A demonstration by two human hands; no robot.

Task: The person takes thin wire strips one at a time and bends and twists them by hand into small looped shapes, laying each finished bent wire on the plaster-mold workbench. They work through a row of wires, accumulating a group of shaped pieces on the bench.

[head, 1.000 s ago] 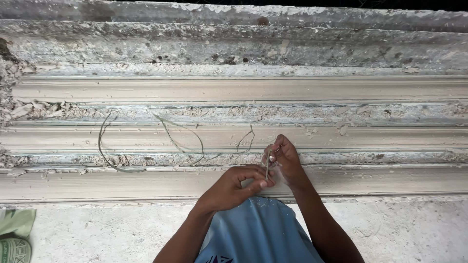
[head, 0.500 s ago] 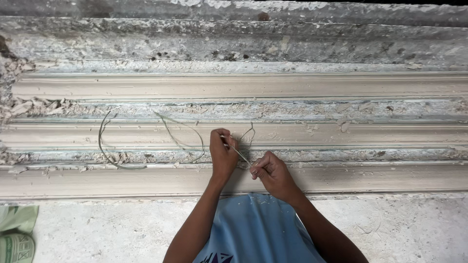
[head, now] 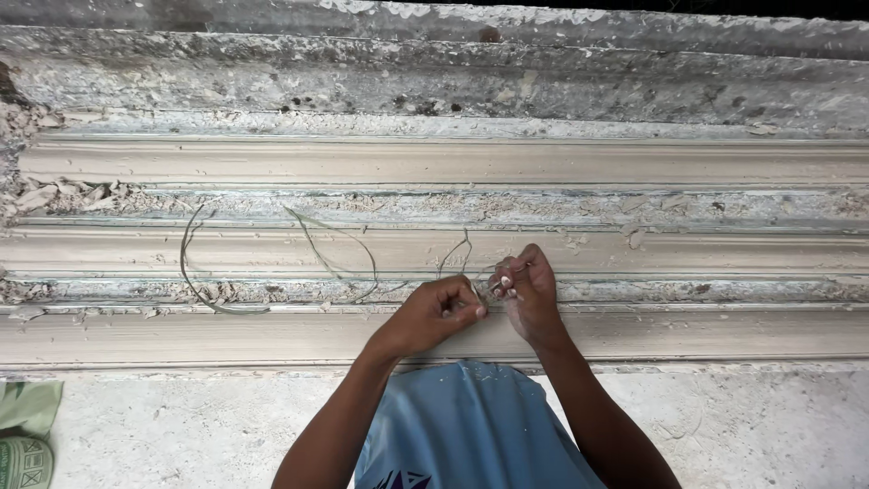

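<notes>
1. Left hand (head: 433, 314) curled, fingertips pinched on a thin wire (head: 330, 263) at its near end; knuckles turned toward the moulding.
2. Right hand (head: 528, 292) closed, thumb and forefinger nipping the same wire end; a small pale piece (head: 501, 282) between the fingers, kind not discernible.
3. Hands touching at fingertips, just above the lowest ridge of the long plaster moulding (head: 634, 163).
4. Wire trailing left from the pinch in loose loops across the middle ridges; far loop (head: 195, 281) lying well left of the hands.
5. Blue garment (head: 466, 426) below both forearms.
6. Rough concrete ledge (head: 769, 417) along near edge; green bag (head: 27, 430) at bottom-left corner.
</notes>
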